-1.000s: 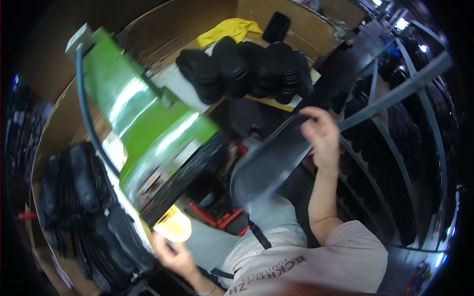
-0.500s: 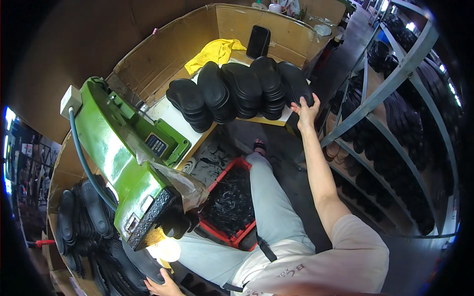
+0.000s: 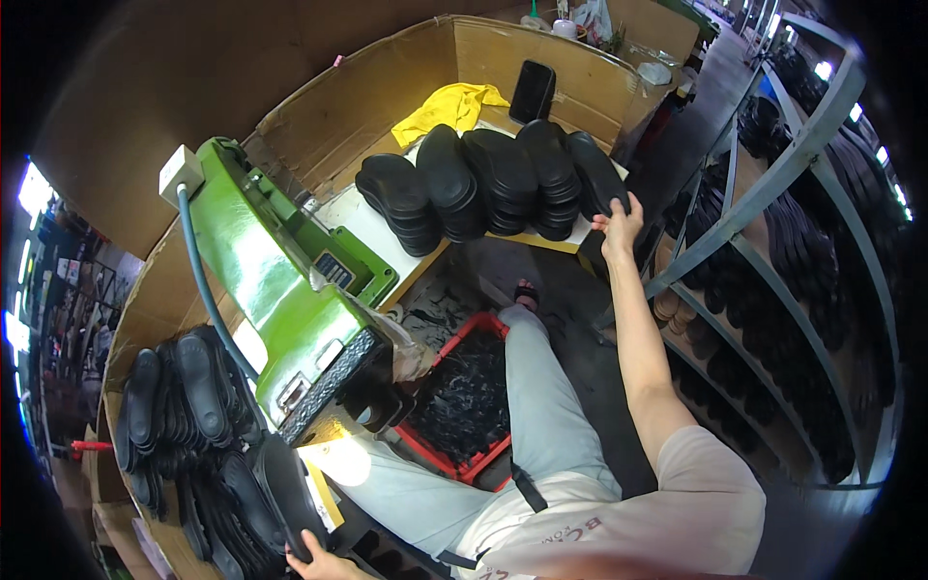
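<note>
Your right hand [image 3: 619, 215] is clamped on the last sole [image 3: 596, 174] at the right end of the stacks [image 3: 483, 184] on the bench [image 3: 362, 224], long axis running away from you, far tip toward the cardboard wall [image 3: 541, 48]. Left hand [image 3: 319, 564] grips a sole [image 3: 290, 503] at the bottom-left pile. Vs 0.5 s ago: right hand barely moved, left hand now further into view.

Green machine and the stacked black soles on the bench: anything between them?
Head view: only a bare strip of white benchtop separates the green machine from the nearest stack of black soles. The right hand touches the far stack.
</note>
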A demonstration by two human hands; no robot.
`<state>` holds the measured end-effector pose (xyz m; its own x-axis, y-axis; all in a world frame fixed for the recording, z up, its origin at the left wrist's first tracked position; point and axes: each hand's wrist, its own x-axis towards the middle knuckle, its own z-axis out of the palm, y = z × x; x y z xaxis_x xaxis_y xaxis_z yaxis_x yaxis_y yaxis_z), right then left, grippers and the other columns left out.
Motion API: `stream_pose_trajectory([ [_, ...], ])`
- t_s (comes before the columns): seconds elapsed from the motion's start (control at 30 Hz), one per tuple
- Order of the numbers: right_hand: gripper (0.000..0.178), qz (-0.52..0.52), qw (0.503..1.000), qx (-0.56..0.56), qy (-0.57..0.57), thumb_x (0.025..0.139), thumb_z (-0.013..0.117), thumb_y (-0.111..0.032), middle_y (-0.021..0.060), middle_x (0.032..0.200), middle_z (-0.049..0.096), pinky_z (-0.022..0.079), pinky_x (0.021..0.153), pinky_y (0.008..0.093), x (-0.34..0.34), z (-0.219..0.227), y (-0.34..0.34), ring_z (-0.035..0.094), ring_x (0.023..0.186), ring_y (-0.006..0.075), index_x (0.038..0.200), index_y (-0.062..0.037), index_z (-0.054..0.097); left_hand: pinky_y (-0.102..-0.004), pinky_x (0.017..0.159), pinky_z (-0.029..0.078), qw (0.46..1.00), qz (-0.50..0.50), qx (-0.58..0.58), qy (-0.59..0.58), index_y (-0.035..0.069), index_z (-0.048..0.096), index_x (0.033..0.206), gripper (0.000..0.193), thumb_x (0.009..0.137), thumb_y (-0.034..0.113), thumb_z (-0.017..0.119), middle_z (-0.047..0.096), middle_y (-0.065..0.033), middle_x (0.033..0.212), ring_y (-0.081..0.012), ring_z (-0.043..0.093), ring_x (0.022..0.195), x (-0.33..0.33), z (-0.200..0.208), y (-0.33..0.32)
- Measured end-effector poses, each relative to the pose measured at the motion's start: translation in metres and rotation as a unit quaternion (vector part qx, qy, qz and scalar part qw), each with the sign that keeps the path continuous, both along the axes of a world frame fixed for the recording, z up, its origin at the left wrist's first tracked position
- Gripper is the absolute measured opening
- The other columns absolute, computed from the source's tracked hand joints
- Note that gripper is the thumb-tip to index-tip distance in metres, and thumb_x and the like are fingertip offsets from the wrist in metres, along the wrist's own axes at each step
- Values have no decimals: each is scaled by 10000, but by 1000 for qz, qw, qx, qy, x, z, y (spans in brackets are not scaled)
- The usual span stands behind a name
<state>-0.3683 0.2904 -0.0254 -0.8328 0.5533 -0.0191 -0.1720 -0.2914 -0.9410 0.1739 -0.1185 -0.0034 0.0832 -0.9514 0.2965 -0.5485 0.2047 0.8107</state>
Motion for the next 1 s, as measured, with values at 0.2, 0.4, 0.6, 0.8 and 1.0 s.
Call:
stream_pose_trajectory([
  [0.2, 491, 16, 985, -79, 155, 903, 514, -95, 147, 918, 546, 521, 434, 308, 48, 61, -47, 589, 508, 189, 1339, -86, 286, -396, 752, 494, 979, 52, -160, 118, -94, 589, 962, 351, 731, 110, 757, 616, -215, 960, -292, 579, 823, -3, 35, 12],
  [0.4, 515, 287, 911, -240, 170, 891, 516, -87, 155, 1018, 508, 559, 473, 354, 103, 97, -170, 621, 553, 220, 1342, -87, 266, -357, 978, 402, 784, -91, 84, 609, -163, 516, 1125, 436, 822, 122, 649, 531, -230, 1196, -268, 509, 1084, 1, 19, -13],
  [0.6, 586, 326, 874, -360, 19, 899, 530, -84, 176, 1092, 474, 567, 560, 404, 84, 92, -277, 630, 675, 290, 1379, -121, 196, -400, 1023, 377, 668, -130, 179, 710, -135, 464, 1192, 426, 822, 35, 591, 503, -217, 1258, -308, 483, 1155, 0, -4, -18],
  [0.8, 639, 377, 898, -225, 12, 900, 536, -92, 203, 1043, 516, 557, 530, 347, 96, 52, -262, 634, 653, 259, 1413, -174, 165, -383, 985, 413, 625, -212, 288, 694, -83, 526, 1150, 351, 829, 46, 588, 574, -170, 1179, -267, 547, 1082, -41, 17, 52],
  [1.0, 694, 826, 560, -6, -57, 739, 741, -127, 69, 1196, 540, 450, 878, 305, 224, -20, -132, 525, 1067, 135, 1337, -65, 394, -259, 696, 482, 814, -293, 323, 384, -42, 614, 980, 231, 753, -68, 650, 633, -71, 900, -139, 600, 799, -118, 16, 116],
])
